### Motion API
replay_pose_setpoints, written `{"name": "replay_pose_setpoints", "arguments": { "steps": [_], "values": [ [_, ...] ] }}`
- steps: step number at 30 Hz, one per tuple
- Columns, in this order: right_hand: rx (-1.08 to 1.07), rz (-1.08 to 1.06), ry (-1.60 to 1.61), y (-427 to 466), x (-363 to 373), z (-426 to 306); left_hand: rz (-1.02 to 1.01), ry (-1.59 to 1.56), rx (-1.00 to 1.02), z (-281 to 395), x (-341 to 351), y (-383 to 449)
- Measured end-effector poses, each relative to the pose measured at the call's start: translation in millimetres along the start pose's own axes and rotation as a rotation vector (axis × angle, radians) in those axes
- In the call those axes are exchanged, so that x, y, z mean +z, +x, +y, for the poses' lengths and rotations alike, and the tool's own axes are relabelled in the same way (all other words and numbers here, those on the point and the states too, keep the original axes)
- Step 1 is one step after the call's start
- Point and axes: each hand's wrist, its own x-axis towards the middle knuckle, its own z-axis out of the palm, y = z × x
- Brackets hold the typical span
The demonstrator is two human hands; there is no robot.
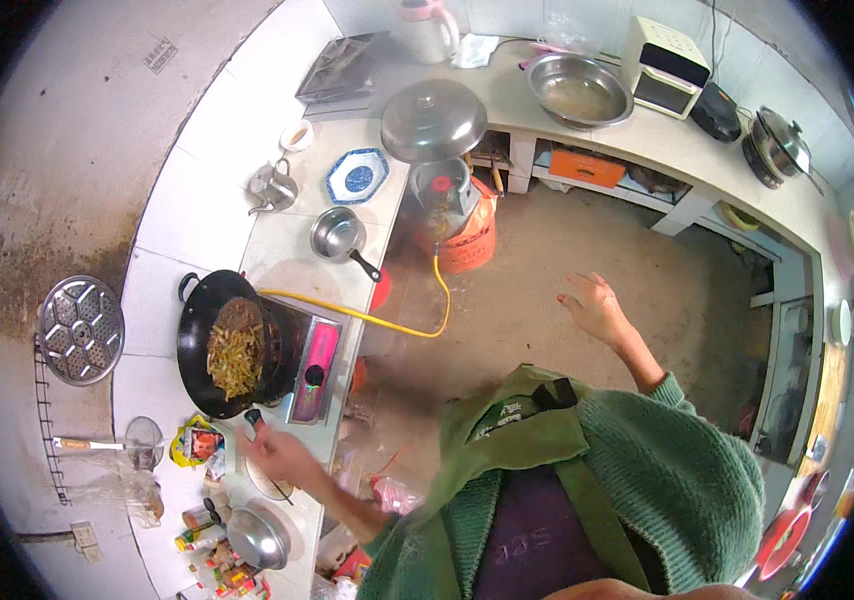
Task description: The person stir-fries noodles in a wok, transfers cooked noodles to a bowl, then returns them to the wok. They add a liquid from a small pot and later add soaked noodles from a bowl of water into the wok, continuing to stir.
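On the left, my left hand (283,456) is closed around the short black handle of a wok (194,352); the hand is slightly blurred and covers most of the handle. The wok sits on a gas stove with a pink front panel (320,360). Shredded food (235,356), yellow-green and brown, lies in the wok. Over the floor at the right, my right hand (593,306) hangs in the air with nothing in it, fingers loosely apart. A pale bowl (277,489) is partly hidden under my left forearm.
A small saucepan (337,234), a blue-white plate (358,177) and a metal pitcher (274,186) stand beyond the wok. A yellow hose (397,325) runs to a gas cylinder (438,184). Nearer me are a steel bowl (258,534) and several bottles (224,574).
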Motion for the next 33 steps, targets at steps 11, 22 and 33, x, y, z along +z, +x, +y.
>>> {"name": "replay_pose_setpoints", "arguments": {
  "steps": [11,22,33],
  "values": [
    [0.134,0.096,0.346,86,6,105,-1.121,-0.576,-0.550,130,283,-80],
    [0.470,0.329,0.143,232,-63,264,-1.457,-0.498,0.113,347,559,-137],
    [0.298,0.202,0.152,391,-62,285,-0.701,-0.107,-0.186,216,593,-124]
  ]
}}
